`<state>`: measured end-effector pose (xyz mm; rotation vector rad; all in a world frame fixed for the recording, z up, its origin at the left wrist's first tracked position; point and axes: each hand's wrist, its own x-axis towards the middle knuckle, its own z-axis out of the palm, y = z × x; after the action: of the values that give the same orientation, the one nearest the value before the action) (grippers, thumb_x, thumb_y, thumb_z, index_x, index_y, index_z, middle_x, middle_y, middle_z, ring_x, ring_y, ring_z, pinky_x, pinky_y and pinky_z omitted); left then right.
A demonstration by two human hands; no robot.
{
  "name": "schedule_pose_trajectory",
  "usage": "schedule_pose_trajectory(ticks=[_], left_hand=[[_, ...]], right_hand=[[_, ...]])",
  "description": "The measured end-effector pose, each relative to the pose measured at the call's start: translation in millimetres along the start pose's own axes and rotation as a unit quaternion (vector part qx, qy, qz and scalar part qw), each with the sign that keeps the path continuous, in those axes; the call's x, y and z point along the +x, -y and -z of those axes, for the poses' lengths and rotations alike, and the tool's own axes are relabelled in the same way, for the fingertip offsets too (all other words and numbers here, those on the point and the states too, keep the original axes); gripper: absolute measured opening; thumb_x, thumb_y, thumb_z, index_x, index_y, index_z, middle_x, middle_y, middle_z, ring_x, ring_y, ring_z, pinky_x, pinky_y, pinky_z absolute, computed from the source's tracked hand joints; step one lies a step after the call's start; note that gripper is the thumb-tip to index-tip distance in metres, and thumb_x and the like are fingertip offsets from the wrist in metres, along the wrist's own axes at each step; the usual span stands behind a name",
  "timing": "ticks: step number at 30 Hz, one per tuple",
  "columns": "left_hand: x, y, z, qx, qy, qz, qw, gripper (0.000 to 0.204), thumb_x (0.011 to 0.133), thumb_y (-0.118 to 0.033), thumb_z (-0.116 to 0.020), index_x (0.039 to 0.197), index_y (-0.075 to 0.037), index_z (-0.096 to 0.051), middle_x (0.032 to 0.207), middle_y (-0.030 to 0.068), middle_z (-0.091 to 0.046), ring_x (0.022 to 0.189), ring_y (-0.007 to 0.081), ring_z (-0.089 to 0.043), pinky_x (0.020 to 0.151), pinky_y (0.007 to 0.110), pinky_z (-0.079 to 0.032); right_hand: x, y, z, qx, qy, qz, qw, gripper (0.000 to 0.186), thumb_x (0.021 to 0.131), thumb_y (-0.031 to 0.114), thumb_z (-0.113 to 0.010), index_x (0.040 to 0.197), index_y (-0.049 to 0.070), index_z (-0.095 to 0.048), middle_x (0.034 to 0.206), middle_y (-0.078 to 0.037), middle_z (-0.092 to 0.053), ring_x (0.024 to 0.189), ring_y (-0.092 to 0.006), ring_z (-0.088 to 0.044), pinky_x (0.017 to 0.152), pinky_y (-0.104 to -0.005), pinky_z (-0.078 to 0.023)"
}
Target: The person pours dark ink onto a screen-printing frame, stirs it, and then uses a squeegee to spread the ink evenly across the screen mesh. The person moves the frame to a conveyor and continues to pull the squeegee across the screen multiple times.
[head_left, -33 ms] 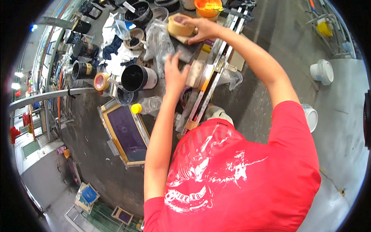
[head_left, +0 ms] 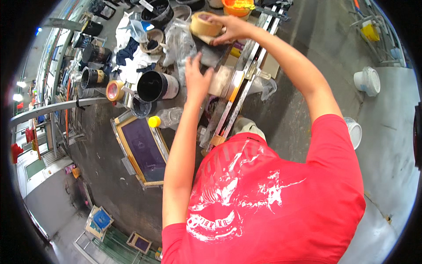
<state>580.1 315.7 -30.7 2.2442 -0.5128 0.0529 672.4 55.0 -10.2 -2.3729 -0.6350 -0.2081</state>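
My right hand (head_left: pixel 233 30) reaches in from the right and grips a wide roll of tan tape (head_left: pixel 203 29) by its right side. Its fingertips lie on the roll's upper rim, with the thumb lower down. Slightly nearer me, my left hand (head_left: pixel 198 81) holds nothing, its fingers spread in the air. Just beyond it lies a crumpled clear plastic bag (head_left: pixel 179 48). A pale block (head_left: pixel 220 82) sits to the right of that hand, against long metal rails (head_left: pixel 237 88). A dark bucket (head_left: pixel 170 87) stands to its left.
A clear bottle with a yellow cap (head_left: pixel 154 121) is beside my left forearm. A wood-framed screen (head_left: pixel 145 152) lies left of it. Another tape roll (head_left: pixel 115 90), white rags (head_left: pixel 129 70) and several dark buckets crowd the left. An orange bucket (head_left: pixel 234 12) stands at the far end.
My left hand has shifted slightly left and its fingers look less blurred. My right hand stays at the tape roll, which sits a little higher in the picture, as does much of the scene.
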Motion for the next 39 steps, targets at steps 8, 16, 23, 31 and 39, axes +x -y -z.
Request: schedule_pose_trajectory(ticks=[8, 16, 23, 31, 39], left_hand=[[10.0, 1.8, 1.5, 0.061, -0.092, 0.063, 0.992, 0.065, 0.081, -0.025, -0.072, 0.135, 0.003, -0.048, 0.147, 0.0359, -0.027, 0.132, 0.0477, -0.04, 0.109, 0.045, -0.036], [-3.7, -17.0, -26.0, 0.021, -0.007, 0.179, 0.984, 0.033, 0.087, -0.033, -0.067, 0.111, -0.011, -0.068, 0.094, 0.0098, -0.073, 0.093, 0.0325, -0.068, 0.079, 0.044, -0.051], [18.1, -22.8, -23.4, -0.01, 0.05, 0.211, 0.976, 0.046, 0.084, -0.037, -0.07, 0.12, -0.009, -0.064, 0.085, 0.0105, -0.072, 0.087, 0.03, -0.069, 0.075, 0.041, -0.052], [106.7, -62.6, -34.2, -0.414, 0.007, 0.396, 0.82, 0.095, 0.081, -0.056, -0.073, 0.144, 0.002, -0.031, 0.14, 0.022, -0.044, 0.119, 0.0354, -0.054, 0.077, 0.053, -0.056], [101.3, -24.2, -33.1, -0.445, -0.037, 0.342, 0.827, 0.034, 0.087, -0.011, -0.062, 0.12, -0.004, -0.055, 0.108, 0.0115, -0.066, 0.087, 0.0254, -0.069, 0.069, 0.04, -0.06]], right_hand=[[-0.5, -23.5, 23.4, 0.172, -0.03, -0.181, 0.968, 0.085, 0.071, 0.031, -0.088, 0.14, 0.003, -0.049, 0.109, -0.011, -0.069, 0.096, -0.0186, -0.065, 0.084, -0.0312, -0.052], [-3.5, -8.3, 41.8, 0.376, 0.049, -0.243, 0.893, 0.051, 0.085, 0.012, -0.078, 0.129, 0.001, -0.053, 0.102, -0.01, -0.07, 0.088, -0.0181, -0.071, 0.078, -0.0297, -0.058], [-11.5, -30.6, 28.5, 0.422, 0.013, -0.266, 0.866, 0.047, 0.086, 0.007, -0.074, 0.125, -0.001, -0.05, 0.104, -0.015, -0.068, 0.097, -0.0275, -0.069, 0.085, -0.0407, -0.059], [-27.2, -42.0, 11.7, 0.375, 0.049, -0.232, 0.896, 0.054, 0.086, 0.024, -0.078, 0.132, 0.008, -0.055, 0.119, -0.003, -0.066, 0.103, -0.0128, -0.065, 0.087, -0.0312, -0.056], [-29.8, -23.0, 1.0, 0.477, 0.03, -0.251, 0.842, 0.05, 0.093, 0.027, -0.07, 0.136, 0.01, -0.051, 0.119, -0.002, -0.062, 0.105, -0.0114, -0.06, 0.088, -0.0296, -0.052]])
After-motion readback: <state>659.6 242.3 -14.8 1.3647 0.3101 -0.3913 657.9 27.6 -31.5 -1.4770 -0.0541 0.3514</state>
